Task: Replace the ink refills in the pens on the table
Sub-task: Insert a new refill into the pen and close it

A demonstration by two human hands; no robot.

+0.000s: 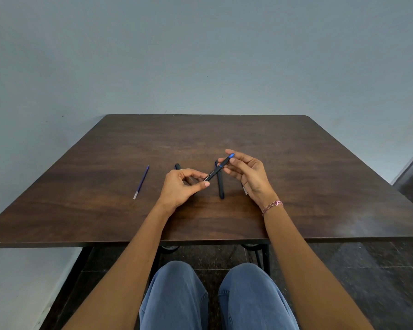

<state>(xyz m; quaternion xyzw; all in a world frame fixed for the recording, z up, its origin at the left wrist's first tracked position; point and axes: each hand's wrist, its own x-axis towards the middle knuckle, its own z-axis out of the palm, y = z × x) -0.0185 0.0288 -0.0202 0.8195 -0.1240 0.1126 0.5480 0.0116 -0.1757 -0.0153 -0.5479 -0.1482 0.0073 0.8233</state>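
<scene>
We are looking down at a dark wooden tabletop (pixel 296 163) with a person seated at its near edge. Toward the left edge, a thin blue ink refill (pixel 141 181) is lying loose, well apart from the hands. Next, a black pen (pixel 177 166) is resting on the wood, mostly hidden behind the left hand (pixel 179 189). That hand is curling its thumb and forefinger to pinch the lower end of a black pen with a blue tip (pixel 215 173), which is slanting up to the right above the middle of the tabletop. Beneath it, another dark pen (pixel 221 186) is lying flat, pointing toward the near edge. The right hand (pixel 248 173) is pinching the blue end with its thumb and fingertips, the remaining fingers loosely spread. A pale refill end (pixel 245 191) is peeking from under that hand. A pink beaded bracelet (pixel 273 206) is circling the right wrist.
</scene>
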